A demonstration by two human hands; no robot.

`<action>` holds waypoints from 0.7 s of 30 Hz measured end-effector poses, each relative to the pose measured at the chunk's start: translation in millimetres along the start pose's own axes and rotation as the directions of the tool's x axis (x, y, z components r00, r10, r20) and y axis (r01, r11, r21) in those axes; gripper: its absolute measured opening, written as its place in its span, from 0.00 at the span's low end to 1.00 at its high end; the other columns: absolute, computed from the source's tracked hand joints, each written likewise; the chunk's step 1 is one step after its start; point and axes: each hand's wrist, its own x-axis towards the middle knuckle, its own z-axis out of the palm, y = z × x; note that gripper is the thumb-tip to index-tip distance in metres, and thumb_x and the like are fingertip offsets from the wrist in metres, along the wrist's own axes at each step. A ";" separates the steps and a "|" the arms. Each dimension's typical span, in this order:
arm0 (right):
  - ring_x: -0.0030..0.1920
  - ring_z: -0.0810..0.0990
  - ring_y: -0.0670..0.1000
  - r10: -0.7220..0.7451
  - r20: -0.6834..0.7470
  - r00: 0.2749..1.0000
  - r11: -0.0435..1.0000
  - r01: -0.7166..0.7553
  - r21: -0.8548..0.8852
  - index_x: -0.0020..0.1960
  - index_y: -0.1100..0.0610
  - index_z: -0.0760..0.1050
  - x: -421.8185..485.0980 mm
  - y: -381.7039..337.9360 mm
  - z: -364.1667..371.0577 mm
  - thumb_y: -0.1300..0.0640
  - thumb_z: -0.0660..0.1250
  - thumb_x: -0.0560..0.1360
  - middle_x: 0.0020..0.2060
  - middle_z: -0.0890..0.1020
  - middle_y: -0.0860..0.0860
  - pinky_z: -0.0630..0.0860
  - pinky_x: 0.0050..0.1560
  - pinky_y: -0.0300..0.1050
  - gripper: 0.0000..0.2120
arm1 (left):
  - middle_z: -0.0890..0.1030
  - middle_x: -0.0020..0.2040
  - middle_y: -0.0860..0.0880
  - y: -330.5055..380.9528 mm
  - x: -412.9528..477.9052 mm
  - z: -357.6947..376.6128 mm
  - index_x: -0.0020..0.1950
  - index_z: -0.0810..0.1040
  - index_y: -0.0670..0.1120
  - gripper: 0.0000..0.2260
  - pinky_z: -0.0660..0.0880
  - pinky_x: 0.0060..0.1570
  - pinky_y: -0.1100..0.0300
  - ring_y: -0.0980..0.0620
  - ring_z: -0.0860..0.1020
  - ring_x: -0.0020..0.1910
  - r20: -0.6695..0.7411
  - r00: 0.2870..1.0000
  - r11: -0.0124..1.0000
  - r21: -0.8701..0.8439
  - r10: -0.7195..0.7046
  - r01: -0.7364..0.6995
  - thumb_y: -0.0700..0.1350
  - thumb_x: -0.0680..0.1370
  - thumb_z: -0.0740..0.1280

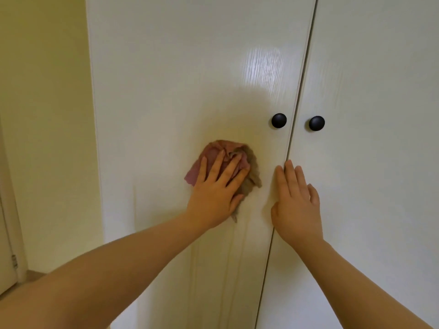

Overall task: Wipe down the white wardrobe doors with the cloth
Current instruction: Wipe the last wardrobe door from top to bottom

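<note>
Two white wardrobe doors fill the view, the left door [180,79] and the right door [380,115], meeting at a narrow seam. My left hand [217,193] presses a crumpled pink and tan cloth [224,150] flat against the left door, below and left of its knob, fingers spread and straight. My right hand [297,203] rests flat across the seam, fingers straight and together, mostly on the right door's edge.
Two round black knobs sit either side of the seam, the left knob [279,120] and the right knob [316,123], just above my hands. A pale yellow wall [45,115] stands left of the wardrobe, with a white door frame [9,233] at the far left.
</note>
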 end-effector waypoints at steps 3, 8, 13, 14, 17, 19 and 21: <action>0.74 0.48 0.54 -0.022 0.045 0.999 0.999 0.024 -0.039 0.75 0.58 0.50 0.6 3.6 -4.4 0.66 0.61 0.71 0.74 0.47 0.54 0.55 0.70 0.58 0.36 | 0.69 0.71 0.47 12.5 -38.3 15.4 0.73 0.63 0.49 0.25 0.55 0.69 0.37 0.39 0.62 0.71 0.059 0.978 0.980 0.005 0.200 -0.201 0.55 0.77 0.57; 0.73 0.33 0.50 -0.042 0.204 0.978 0.996 0.057 -0.066 0.74 0.52 0.30 2.0 9.7 -20.2 0.60 0.49 0.78 0.68 0.27 0.46 0.39 0.72 0.53 0.33 | 0.69 0.71 0.49 2.5 -59.5 12.5 0.73 0.64 0.50 0.25 0.55 0.71 0.43 0.43 0.63 0.70 0.054 0.957 0.957 0.034 0.286 -0.288 0.56 0.77 0.58; 0.73 0.32 0.51 0.008 0.229 0.973 1.000 -0.006 -0.009 0.74 0.54 0.30 -0.2 1.7 -20.5 0.60 0.50 0.78 0.64 0.25 0.47 0.38 0.72 0.53 0.34 | 0.68 0.72 0.44 13.9 -0.9 4.9 0.72 0.66 0.48 0.24 0.54 0.69 0.39 0.38 0.61 0.70 -0.018 1.000 1.000 -0.025 -0.003 0.003 0.54 0.77 0.57; 0.73 0.31 0.51 0.011 0.230 0.973 1.000 -0.010 -0.004 0.74 0.54 0.30 -0.6 0.3 -19.5 0.60 0.50 0.78 0.64 0.25 0.47 0.37 0.72 0.53 0.34 | 0.66 0.72 0.45 20.5 -9.8 9.9 0.73 0.64 0.48 0.24 0.53 0.69 0.38 0.38 0.61 0.70 -0.006 1.000 0.999 -0.026 0.030 -0.030 0.54 0.77 0.57; 0.73 0.31 0.52 -0.001 0.217 0.976 1.000 0.002 -0.004 0.73 0.54 0.29 0.3 0.7 -18.5 0.60 0.49 0.78 0.64 0.24 0.48 0.36 0.72 0.53 0.34 | 0.65 0.71 0.48 25.9 -62.5 23.6 0.73 0.62 0.49 0.25 0.50 0.71 0.40 0.40 0.62 0.70 0.080 0.954 0.957 -0.004 0.288 -0.289 0.53 0.77 0.56; 0.73 0.30 0.50 0.026 0.216 0.976 1.000 -0.025 -0.007 0.74 0.54 0.30 -1.4 8.3 -19.9 0.62 0.49 0.77 0.64 0.25 0.47 0.36 0.72 0.53 0.35 | 0.68 0.70 0.51 20.0 -82.3 28.7 0.73 0.61 0.49 0.26 0.48 0.71 0.42 0.43 0.64 0.69 0.160 0.877 0.887 0.013 0.453 -0.461 0.52 0.75 0.55; 0.70 0.28 0.47 -0.001 0.218 0.976 1.000 -0.001 0.007 0.74 0.54 0.30 -2.2 6.8 -18.3 0.63 0.49 0.76 0.65 0.25 0.47 0.36 0.72 0.53 0.34 | 0.72 0.69 0.53 6.7 -87.2 21.8 0.72 0.62 0.50 0.25 0.46 0.73 0.44 0.45 0.64 0.69 0.214 0.832 0.847 0.035 0.512 -0.530 0.53 0.75 0.55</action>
